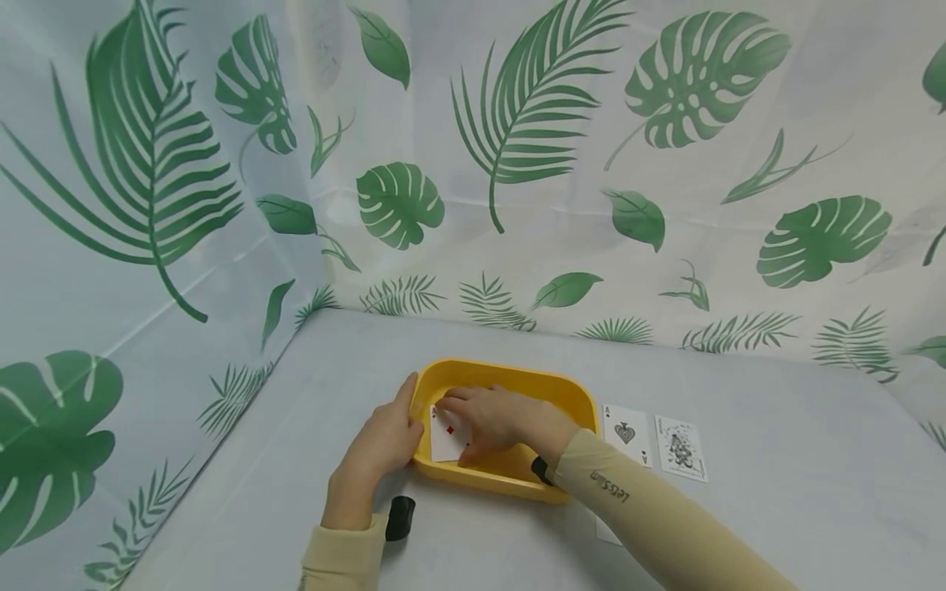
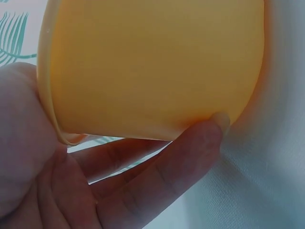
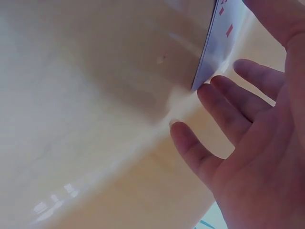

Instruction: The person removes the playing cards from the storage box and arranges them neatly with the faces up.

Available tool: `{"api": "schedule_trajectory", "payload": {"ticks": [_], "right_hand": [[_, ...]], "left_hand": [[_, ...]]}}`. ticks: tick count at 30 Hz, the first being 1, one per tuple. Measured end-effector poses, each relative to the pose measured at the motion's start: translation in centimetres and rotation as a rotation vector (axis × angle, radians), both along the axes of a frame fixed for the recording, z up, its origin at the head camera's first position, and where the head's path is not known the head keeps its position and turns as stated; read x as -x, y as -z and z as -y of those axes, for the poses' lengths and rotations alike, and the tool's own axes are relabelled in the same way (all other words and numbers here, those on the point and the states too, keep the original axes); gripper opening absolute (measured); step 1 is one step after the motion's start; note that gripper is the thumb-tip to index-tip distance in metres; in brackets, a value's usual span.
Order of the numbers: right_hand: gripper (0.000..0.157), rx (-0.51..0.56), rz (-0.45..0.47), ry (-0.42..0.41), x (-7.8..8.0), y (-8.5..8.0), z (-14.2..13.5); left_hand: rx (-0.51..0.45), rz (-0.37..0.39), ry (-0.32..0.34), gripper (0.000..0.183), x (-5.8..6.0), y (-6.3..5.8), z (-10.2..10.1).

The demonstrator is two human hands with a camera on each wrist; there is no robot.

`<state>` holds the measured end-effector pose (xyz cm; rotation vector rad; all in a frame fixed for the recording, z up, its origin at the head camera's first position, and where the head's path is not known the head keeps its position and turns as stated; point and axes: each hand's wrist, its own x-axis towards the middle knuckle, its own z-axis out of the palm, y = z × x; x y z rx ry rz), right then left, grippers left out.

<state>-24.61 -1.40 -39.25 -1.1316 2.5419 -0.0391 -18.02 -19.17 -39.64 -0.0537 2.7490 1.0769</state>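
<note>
A yellow tray (image 1: pixel 510 369) lies on the grey-white surface. My left hand (image 1: pixel 384 439) grips its left end; in the left wrist view the fingers (image 2: pixel 167 174) press the outer wall while the thumb side is at the rim. Inside the tray, at its left end, is an ace of diamonds card (image 1: pixel 446 445). Over that card reaches my right hand (image 1: pixel 510 419). The right wrist view has its fingers (image 3: pixel 228 105) spread and fairly straight, with fingertips at the corner of the card (image 3: pixel 217 45). Part of the card is hidden under the hand.
Right of the tray lie an ace of spades card (image 1: pixel 625 435) and a joker card (image 1: pixel 681 448). Another white card (image 1: pixel 608 533) is partly covered by the right forearm. A leaf-patterned curtain (image 1: pixel 562 246) stands behind and on the left.
</note>
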Motion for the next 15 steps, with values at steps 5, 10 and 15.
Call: {"api": "schedule_trajectory", "payload": {"ticks": [5,10,15], "right_hand": [[0.070,0.019,0.006,-0.010,0.01,-0.04,0.00],[0.064,0.037,-0.016,-0.053,0.01,-0.15,-0.05],[0.062,0.039,-0.059,-0.118,-0.04,-0.20,-0.02]], "left_hand": [[-0.007,-0.010,0.011,0.068,0.04,0.09,0.12],[-0.016,-0.029,0.020,0.068,0.02,0.18,0.19],[-0.021,-0.043,0.028,0.067,-0.03,0.23,0.29]]}}
